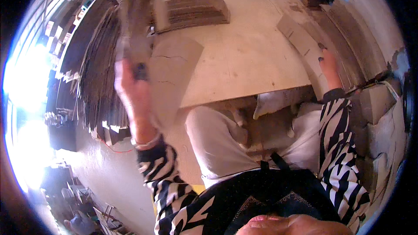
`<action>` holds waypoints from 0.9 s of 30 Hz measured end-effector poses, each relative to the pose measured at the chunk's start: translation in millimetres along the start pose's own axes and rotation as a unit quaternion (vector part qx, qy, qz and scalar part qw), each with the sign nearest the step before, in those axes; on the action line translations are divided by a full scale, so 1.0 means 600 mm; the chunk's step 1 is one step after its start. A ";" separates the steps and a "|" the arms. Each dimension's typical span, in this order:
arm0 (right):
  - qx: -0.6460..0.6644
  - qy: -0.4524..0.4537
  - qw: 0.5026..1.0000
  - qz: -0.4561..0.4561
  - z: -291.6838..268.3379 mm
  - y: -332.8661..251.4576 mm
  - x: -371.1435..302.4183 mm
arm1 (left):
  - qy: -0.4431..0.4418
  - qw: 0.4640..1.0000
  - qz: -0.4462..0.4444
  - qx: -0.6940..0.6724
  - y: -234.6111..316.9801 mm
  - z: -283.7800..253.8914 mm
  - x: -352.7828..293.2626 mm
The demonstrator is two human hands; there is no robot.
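My left hand (133, 88), raised at the left of the table, is closed on a brown cardboard piece (138, 17) that stands upright and is smeared by motion. Beneath it, a flat creased cardboard sheet (176, 63) lies over the table's left front part. At the right, my right hand (331, 67) has its dark-tipped fingers at the edge of another cardboard sheet (300, 43), which has short slits and overlaps the table's right edge. The thumb side and fingertips show on top of it; what is under the hand is hidden.
A light wooden table (244, 52) spans the middle. On its far left part sits a stack of cardboard (196, 6). Tall packed cardboard sheets (98, 61) stand at the left, and more stacked cardboard (344, 39) lines the right. My knees are at the table's front edge.
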State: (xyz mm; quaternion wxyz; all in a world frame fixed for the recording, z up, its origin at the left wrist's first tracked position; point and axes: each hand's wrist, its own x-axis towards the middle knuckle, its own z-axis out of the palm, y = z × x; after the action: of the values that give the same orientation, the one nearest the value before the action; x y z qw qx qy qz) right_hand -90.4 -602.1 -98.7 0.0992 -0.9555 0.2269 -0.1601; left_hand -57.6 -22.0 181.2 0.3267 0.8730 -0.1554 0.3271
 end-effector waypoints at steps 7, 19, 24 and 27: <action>-0.020 0.140 0.987 0.070 -0.075 0.079 -0.001 | 0.133 0.863 0.202 0.444 -0.127 -0.159 0.198; -0.127 0.226 0.963 -0.075 -0.262 -0.099 -0.026 | -0.160 0.782 -0.165 0.579 -0.509 -0.248 0.297; 0.000 0.149 0.979 -0.141 -0.207 -0.224 -0.027 | -0.188 0.866 -0.116 0.448 -0.528 -0.323 0.305; 0.116 0.044 0.980 -0.157 -0.148 -0.343 -0.043 | -0.106 0.888 -0.115 0.432 -0.328 -0.357 0.261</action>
State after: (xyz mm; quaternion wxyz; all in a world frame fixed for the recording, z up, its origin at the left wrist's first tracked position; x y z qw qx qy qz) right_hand -61.0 -420.1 31.0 0.1733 -0.9533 0.0576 -0.2405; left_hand 53.0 258.5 317.0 -0.0663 0.9691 0.0691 0.2273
